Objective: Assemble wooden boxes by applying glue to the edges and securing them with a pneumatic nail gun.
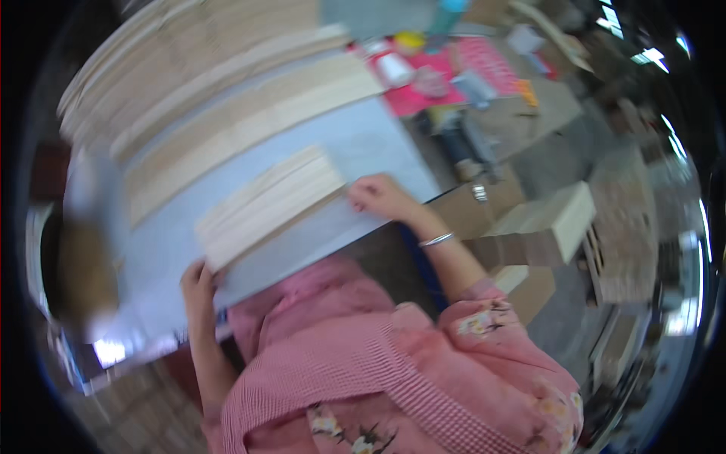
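Observation:
A short stack of pale wooden strips (pixel 272 203) lies at a slant on the light grey tabletop (pixel 370 144) in front of me. At its near left corner is my left hand (pixel 198 286), with bent fingers against or just beside the wood. My right hand (pixel 380 197) is curled closed at the stack's right end, its wrist over the table edge. Blur hides whether either hand grips anything. Beyond the stack, a longer pale board (pixel 249 136) lies across the table.
Large stacked boards (pixel 197 57) fill the far left. A pink sheet (pixel 484 64) with a white container (pixel 395 69) and small items is at the far right. Wooden blocks (pixel 552 227) stand right of the table. A blurred brown round object (pixel 85 265) is at the left.

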A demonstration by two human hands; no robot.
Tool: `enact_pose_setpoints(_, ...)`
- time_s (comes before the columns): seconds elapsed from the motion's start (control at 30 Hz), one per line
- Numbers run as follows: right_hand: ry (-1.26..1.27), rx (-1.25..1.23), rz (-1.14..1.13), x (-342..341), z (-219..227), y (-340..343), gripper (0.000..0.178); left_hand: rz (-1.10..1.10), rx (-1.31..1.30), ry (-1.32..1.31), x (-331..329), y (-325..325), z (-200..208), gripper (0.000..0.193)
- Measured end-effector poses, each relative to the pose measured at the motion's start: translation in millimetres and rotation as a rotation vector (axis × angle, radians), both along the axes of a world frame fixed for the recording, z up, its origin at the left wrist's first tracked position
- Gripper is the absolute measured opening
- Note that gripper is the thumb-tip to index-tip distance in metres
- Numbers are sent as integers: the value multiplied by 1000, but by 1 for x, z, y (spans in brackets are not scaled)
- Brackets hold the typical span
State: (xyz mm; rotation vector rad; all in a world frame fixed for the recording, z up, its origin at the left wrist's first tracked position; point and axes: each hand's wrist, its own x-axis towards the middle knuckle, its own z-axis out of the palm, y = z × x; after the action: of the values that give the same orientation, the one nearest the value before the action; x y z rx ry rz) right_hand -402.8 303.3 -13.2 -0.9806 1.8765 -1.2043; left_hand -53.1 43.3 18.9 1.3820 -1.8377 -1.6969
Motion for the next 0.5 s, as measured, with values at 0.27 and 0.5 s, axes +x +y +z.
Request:
enact_pose_setpoints(0.27, -194, 85, -17, -10, 13, 10, 15, 31, 297, 45, -12, -12, 7, 12)
enact_pose_setpoints(0.5, -160, -57, -165, -12, 18, -19, 13, -96, 328, 40, -9, -30, -4, 11)
